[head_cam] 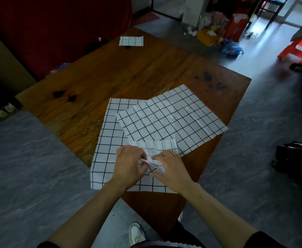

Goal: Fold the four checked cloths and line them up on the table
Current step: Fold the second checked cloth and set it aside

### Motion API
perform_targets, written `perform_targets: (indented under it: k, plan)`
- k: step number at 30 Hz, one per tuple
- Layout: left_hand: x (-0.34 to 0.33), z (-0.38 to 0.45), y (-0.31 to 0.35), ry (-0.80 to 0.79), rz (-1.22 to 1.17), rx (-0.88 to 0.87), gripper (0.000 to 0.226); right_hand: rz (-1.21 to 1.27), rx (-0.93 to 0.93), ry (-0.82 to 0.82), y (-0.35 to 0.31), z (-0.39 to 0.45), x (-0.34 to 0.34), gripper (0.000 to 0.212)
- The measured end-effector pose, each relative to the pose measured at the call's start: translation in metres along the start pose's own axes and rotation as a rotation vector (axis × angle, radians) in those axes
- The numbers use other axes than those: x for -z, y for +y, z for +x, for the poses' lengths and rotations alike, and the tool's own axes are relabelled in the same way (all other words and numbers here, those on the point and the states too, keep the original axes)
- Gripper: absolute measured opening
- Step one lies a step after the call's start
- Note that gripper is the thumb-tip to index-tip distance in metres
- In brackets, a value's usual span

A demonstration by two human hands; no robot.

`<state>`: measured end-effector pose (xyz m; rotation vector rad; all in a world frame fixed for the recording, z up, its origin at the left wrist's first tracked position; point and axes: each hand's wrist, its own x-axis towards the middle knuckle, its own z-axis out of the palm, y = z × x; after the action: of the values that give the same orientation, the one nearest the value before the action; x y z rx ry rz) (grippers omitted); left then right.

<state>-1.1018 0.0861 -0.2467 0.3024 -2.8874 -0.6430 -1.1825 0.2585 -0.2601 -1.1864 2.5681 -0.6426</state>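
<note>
A small, partly folded checked cloth lies at the near end of the wooden table. My left hand and my right hand both pinch its near edge. Under it lie two unfolded checked cloths: one spread flat toward the left, one angled to the right on top of it. A folded checked cloth rests at the table's far end.
The table stands cornerwise to me, its near corner by my shoe. A red plastic stool and clutter stand far right, a dark bag on the floor at right, a cardboard box at left.
</note>
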Motion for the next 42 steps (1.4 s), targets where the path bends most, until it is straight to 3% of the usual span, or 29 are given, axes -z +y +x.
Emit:
perform_targets:
  k: [7,11,14,19,26,31,35,39,42]
  plan:
    - [0.017,0.012,0.023,0.063,-0.107,-0.146,0.014,-0.057,0.074,0.233,-0.011,0.004,0.021,0.014]
    - [0.030,0.018,0.005,-0.039,-0.048,-0.018,0.026,0.048,0.037,0.248,0.000,-0.002,0.042,0.014]
    - [0.038,0.024,-0.011,-0.125,-0.093,0.059,0.023,0.193,-0.026,0.251,0.007,-0.007,0.057,0.004]
    - [0.049,0.026,-0.022,-0.190,-0.321,0.038,0.011,0.422,-0.184,0.257,0.012,-0.010,0.068,0.006]
    - [0.079,0.012,-0.016,-0.164,-0.675,0.005,0.006,0.756,-0.339,0.197,0.001,-0.017,0.076,0.015]
    - [0.084,0.008,-0.024,-0.169,-0.835,0.101,0.023,0.844,-0.308,0.181,-0.005,-0.018,0.073,0.017]
    - [0.068,0.012,-0.034,-0.177,-0.791,0.189,0.029,0.814,-0.336,0.159,0.003,-0.013,0.061,0.019]
    - [0.040,0.021,-0.045,-0.120,-0.664,0.269,0.012,0.749,-0.381,0.152,0.022,0.004,0.040,0.018]
    - [0.025,0.030,-0.046,-0.049,-0.597,0.299,0.014,0.657,-0.384,0.114,0.038,0.020,0.027,0.015]
